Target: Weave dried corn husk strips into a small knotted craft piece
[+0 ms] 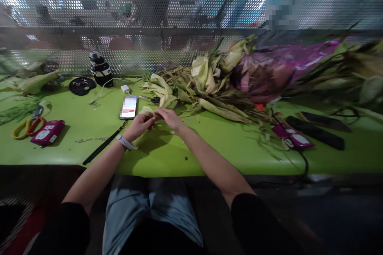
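My left hand (139,124) is closed around a pale corn husk (147,110), which shows above the fingers and hangs below the wrist side. The fingertips of my right hand (170,118) pinch the same husk at its right end, close against the left fingers. Where exactly the fingers grip is partly hidden. Just behind my left hand lies a phone (129,107) with a lit screen and a black wrist strap (104,143). Beyond my right hand spreads a heap of dried corn husks (191,87).
Orange-and-yellow scissors (30,126) and a magenta box (48,132) lie at left. A black bottle (100,69) and a charger (125,89) stand farther back. At right are a pink plastic bag (269,67), another magenta box (295,137) and dark flat pieces (317,132). Perforated metal sheeting (191,8) backs the green table (167,159).
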{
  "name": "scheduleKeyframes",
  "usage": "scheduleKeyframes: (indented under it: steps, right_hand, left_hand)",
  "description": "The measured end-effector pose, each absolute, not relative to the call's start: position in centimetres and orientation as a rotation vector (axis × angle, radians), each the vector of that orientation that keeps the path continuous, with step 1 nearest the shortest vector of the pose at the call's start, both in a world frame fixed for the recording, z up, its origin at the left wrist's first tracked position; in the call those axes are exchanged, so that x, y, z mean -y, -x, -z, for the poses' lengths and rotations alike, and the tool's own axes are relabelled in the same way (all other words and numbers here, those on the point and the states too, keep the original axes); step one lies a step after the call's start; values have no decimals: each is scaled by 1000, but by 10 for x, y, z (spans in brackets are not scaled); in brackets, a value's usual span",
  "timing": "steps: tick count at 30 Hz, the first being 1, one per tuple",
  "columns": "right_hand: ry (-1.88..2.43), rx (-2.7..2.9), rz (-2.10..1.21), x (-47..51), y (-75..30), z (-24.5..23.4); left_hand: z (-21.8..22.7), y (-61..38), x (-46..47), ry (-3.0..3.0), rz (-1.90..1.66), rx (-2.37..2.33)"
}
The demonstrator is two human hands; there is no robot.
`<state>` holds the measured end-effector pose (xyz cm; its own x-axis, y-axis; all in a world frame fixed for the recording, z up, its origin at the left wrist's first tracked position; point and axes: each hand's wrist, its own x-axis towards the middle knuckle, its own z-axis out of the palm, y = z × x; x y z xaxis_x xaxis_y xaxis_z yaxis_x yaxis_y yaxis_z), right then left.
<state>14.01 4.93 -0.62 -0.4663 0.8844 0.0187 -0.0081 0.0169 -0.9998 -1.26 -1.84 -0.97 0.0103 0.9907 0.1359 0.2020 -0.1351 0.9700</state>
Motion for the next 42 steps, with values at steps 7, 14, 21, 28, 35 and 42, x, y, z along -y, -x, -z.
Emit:
scheduleKeyframes:
  steps: [7, 14, 21, 28, 35, 42]
  right_hand:
    - [734, 1450, -1667, -37, -128, 12]
    - [747, 1271, -1664, -39, -128, 14]
    - [744, 1235, -1570, -35, -127, 11]
    - [738, 1270, -1641, -43, -130, 11]
    - [709, 1263, -1829, -50, -136, 9]
    - [688, 1270, -1651, -47, -133, 9]
  left_hand:
    - [13, 15, 17, -1561, -1132, -1315]
    - [15, 14, 16, -1538, -1139, -1344]
    - [14, 16, 15, -1589, -1088, -1368]
    - [12, 13, 18, -1539, -1124, -1295]
    - [8, 12, 21, -1533, -1131, -1273]
    - [9, 15, 18, -1574, -1071, -1258]
